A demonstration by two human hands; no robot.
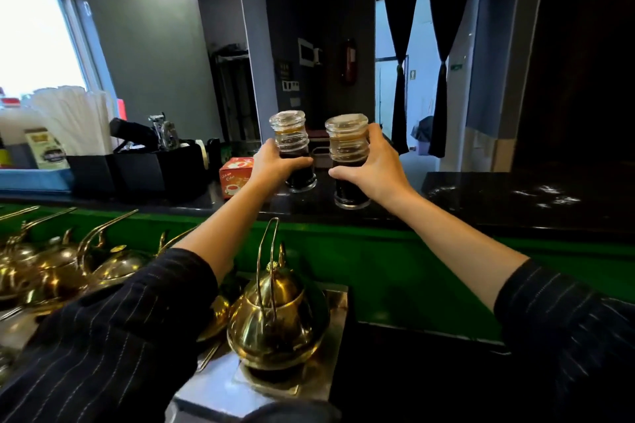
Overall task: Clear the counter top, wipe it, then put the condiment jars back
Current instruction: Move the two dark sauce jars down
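Two ribbed glass condiment jars with glass lids, both holding dark liquid, are above the black counter top (498,199). My left hand (271,161) is wrapped around the left jar (290,137), whose base is at or just over the counter. My right hand (372,168) grips the right jar (347,144), its base close to the counter's near edge. The jars stand upright, a small gap between them. Whether they rest on the counter or hover just above it I cannot tell.
A red tea box (235,177) stands left of the jars. Black organisers (137,172) with straws and tools fill the counter's left end. Below the green front panel (395,268), brass teapots (275,316) crowd a lower shelf under my arms.
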